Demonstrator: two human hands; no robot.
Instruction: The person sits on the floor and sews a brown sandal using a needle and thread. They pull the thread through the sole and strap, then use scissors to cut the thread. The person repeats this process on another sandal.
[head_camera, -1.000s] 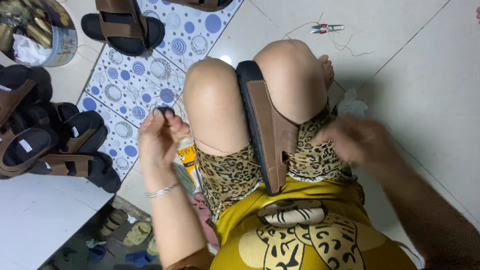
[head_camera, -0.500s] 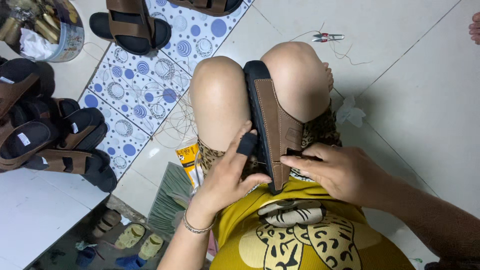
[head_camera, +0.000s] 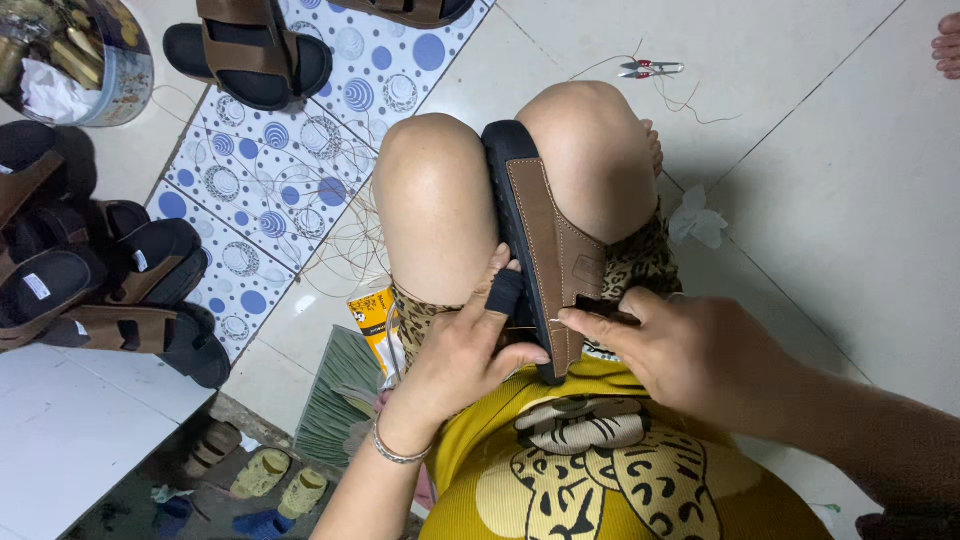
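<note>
A black-soled sandal with a brown strap (head_camera: 545, 240) stands on edge, clamped between my knees. My left hand (head_camera: 470, 345) grips the sandal's near end, thumb across the sole edge. My right hand (head_camera: 690, 355) pinches something thin against the brown strap near its lower edge; a needle may be there, but I cannot tell. A silver bracelet (head_camera: 395, 452) circles my left wrist.
A pile of similar brown and black sandals (head_camera: 95, 280) lies at left, another sandal (head_camera: 250, 50) on the dotted mat (head_camera: 290, 190). A round tin (head_camera: 75, 60) sits top left. Small red-handled snips (head_camera: 648, 68) with thread lie beyond my knees. Another person's toes (head_camera: 945, 45) show top right.
My left hand came from beside my left knee to the sandal's near end. My right hand moved in from the right and now pinches at the strap.
</note>
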